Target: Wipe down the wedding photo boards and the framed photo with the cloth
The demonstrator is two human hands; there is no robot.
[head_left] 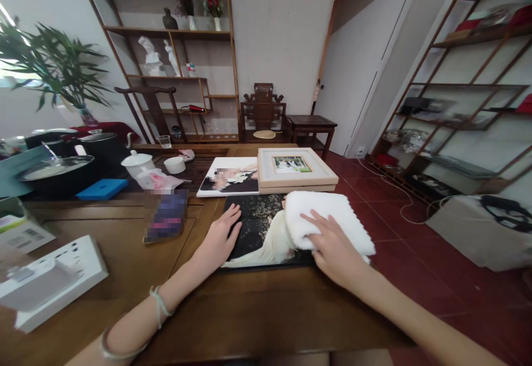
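Observation:
A large dark photo print (pixel 255 227) with a pale flowing dress in it lies flat near the table's front right edge. My left hand (pixel 224 234) rests on its left side, fingers stretched out and holding nothing. On the right part of the print is a folded white towel (pixel 341 216), fluffy and with a scalloped edge. My right hand (pixel 330 241) grips the towel from above, fingers bent onto it and pressing it against the print. The towel hides that part of the picture, and it hangs slightly past the print's right side.
Behind the print lie a white-edged photo panel (pixel 228 176) and a pale framed album box (pixel 266 173). To the left are a dark purple pouch (pixel 171 214), a blue block (pixel 102 189), a white teapot (pixel 136 162), a black pan (pixel 58 175) and a white box-shaped device (pixel 58 283).

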